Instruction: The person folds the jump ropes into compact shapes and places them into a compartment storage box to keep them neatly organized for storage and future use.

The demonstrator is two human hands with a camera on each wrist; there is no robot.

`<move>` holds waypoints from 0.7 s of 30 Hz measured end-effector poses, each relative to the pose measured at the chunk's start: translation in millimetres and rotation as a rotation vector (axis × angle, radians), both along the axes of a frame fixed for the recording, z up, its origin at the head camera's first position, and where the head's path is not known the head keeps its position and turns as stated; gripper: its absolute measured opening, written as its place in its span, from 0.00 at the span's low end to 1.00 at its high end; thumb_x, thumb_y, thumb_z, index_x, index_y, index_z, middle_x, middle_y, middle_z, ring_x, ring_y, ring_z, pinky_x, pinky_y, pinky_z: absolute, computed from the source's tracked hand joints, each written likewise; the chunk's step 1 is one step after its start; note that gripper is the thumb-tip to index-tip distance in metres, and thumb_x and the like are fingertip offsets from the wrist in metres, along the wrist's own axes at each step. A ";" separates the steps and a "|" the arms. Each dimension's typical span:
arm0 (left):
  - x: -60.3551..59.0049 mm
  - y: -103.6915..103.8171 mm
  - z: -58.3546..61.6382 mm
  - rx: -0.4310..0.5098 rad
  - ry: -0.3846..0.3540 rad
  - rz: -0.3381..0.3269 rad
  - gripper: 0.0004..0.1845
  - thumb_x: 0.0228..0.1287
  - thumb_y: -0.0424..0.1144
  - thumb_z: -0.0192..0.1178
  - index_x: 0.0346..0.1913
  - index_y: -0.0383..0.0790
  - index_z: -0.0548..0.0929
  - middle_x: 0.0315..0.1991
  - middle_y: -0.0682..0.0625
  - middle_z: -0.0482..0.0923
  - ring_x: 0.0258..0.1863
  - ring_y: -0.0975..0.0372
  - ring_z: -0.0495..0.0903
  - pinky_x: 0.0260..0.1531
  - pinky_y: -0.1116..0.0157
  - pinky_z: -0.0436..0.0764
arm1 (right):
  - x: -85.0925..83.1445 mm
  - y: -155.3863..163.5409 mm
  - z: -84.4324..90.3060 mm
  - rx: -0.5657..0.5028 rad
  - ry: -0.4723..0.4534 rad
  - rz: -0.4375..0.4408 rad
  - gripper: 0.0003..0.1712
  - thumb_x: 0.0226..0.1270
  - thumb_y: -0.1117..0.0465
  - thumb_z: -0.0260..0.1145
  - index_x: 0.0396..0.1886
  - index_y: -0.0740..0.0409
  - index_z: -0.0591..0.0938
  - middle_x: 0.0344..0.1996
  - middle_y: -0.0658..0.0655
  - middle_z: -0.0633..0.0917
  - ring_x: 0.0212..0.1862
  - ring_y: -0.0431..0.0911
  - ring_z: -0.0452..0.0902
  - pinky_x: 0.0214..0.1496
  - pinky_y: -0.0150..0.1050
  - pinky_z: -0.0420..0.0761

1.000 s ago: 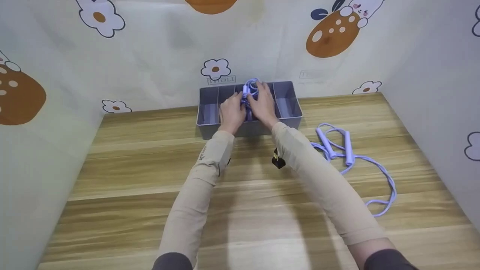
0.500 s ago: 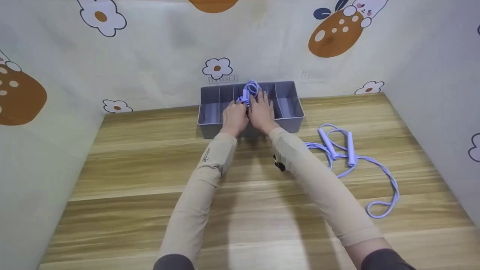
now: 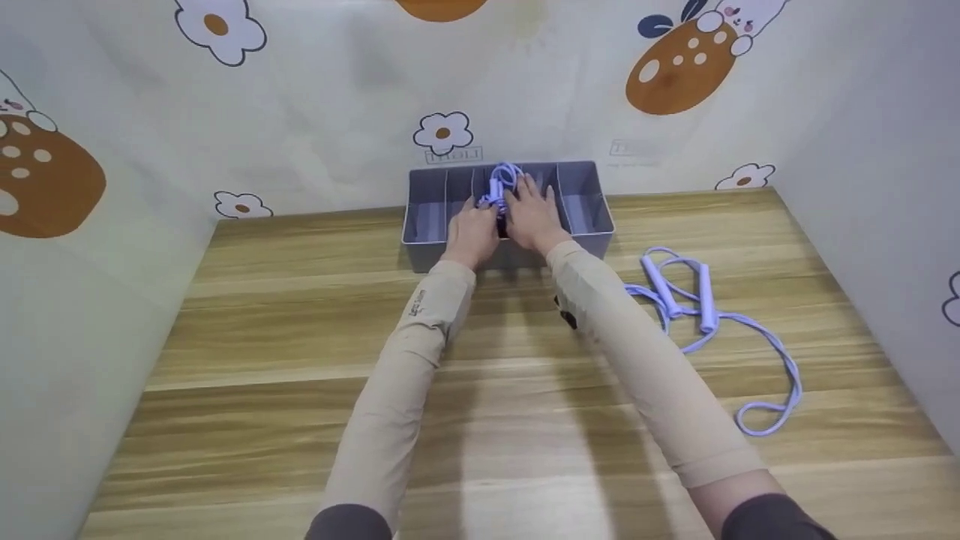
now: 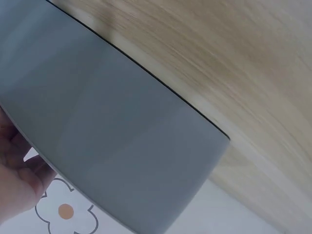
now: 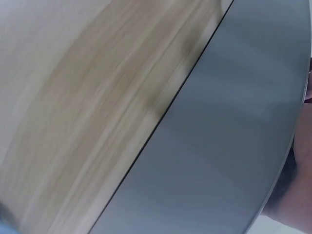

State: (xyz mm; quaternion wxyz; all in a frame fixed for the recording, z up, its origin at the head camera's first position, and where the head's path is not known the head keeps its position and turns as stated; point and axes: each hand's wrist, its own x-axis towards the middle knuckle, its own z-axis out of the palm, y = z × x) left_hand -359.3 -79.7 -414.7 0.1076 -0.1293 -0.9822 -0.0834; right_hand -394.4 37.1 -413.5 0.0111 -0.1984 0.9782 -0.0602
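Two ropes: one bundled rope (image 3: 501,186) sits in the middle slot of the grey box (image 3: 592,225), a spare rope (image 3: 705,315) lies loose on the bench (image 3: 300,337).
Left hand (image 3: 472,229): fingers look curled on the bundle.
Right hand (image 3: 534,214): fingers laid fairly flat, pressing it down.
Feel: probably light, floppy cord, springy coils.
Hold: I'd grab the stiff handles, not the cord.

a staged booth: cartoon-print backdrop (image 3: 525,82) around wooden tabletop (image 3: 300,330).
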 end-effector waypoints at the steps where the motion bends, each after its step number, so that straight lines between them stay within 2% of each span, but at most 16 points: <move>1: 0.4 -0.5 -0.5 0.014 -0.019 -0.002 0.15 0.60 0.33 0.51 0.49 0.32 0.78 0.51 0.41 0.77 0.56 0.48 0.70 0.56 0.58 0.69 | 0.1 0.4 -0.8 -0.020 0.003 -0.007 0.29 0.68 0.57 0.46 0.67 0.61 0.59 0.68 0.66 0.51 0.70 0.56 0.42 0.66 0.58 0.48; 3: 1.6 -2.7 -2.4 0.069 -0.049 -0.002 0.18 0.63 0.33 0.49 0.55 0.33 0.74 0.57 0.40 0.72 0.59 0.47 0.66 0.60 0.58 0.65 | 0.7 1.1 -3.8 -0.089 0.011 -0.033 0.30 0.68 0.57 0.46 0.68 0.61 0.57 0.68 0.68 0.50 0.70 0.57 0.43 0.66 0.58 0.49; 6: 3.8 -8.1 -6.7 0.195 -0.037 0.003 0.20 0.65 0.33 0.47 0.60 0.33 0.69 0.61 0.39 0.66 0.60 0.47 0.66 0.61 0.58 0.63 | 3.0 2.4 -7.4 -0.239 0.026 -0.074 0.34 0.67 0.57 0.49 0.69 0.61 0.52 0.69 0.69 0.46 0.69 0.58 0.46 0.66 0.56 0.52; 11: 10.4 -17.1 -10.4 0.378 0.061 -0.007 0.20 0.65 0.31 0.48 0.60 0.31 0.69 0.59 0.36 0.67 0.56 0.47 0.70 0.56 0.56 0.69 | 11.4 8.2 -9.0 -0.461 0.068 -0.085 0.39 0.65 0.58 0.52 0.70 0.62 0.47 0.68 0.70 0.47 0.66 0.59 0.54 0.65 0.53 0.57; 14: 14.1 -20.5 -9.2 0.423 0.119 -0.019 0.19 0.64 0.29 0.47 0.58 0.30 0.71 0.58 0.36 0.69 0.55 0.48 0.71 0.55 0.56 0.69 | 16.5 14.5 -7.5 -0.607 0.092 -0.083 0.37 0.65 0.63 0.51 0.69 0.65 0.48 0.68 0.69 0.51 0.66 0.58 0.55 0.66 0.48 0.57; 17: 18.4 -22.4 -7.9 0.454 0.162 -0.022 0.18 0.64 0.28 0.46 0.57 0.31 0.72 0.56 0.37 0.70 0.55 0.49 0.72 0.56 0.58 0.69 | 22.6 23.1 -5.1 -0.743 0.110 -0.071 0.36 0.63 0.70 0.49 0.69 0.67 0.48 0.68 0.67 0.53 0.67 0.56 0.52 0.69 0.42 0.52; 21: 26.2 -23.6 -6.7 0.480 0.194 -0.027 0.18 0.64 0.28 0.47 0.57 0.30 0.72 0.56 0.37 0.71 0.56 0.51 0.71 0.57 0.60 0.69 | 33.2 36.2 -0.9 -0.813 0.123 -0.034 0.36 0.61 0.74 0.47 0.69 0.66 0.48 0.68 0.66 0.53 0.69 0.54 0.48 0.70 0.37 0.46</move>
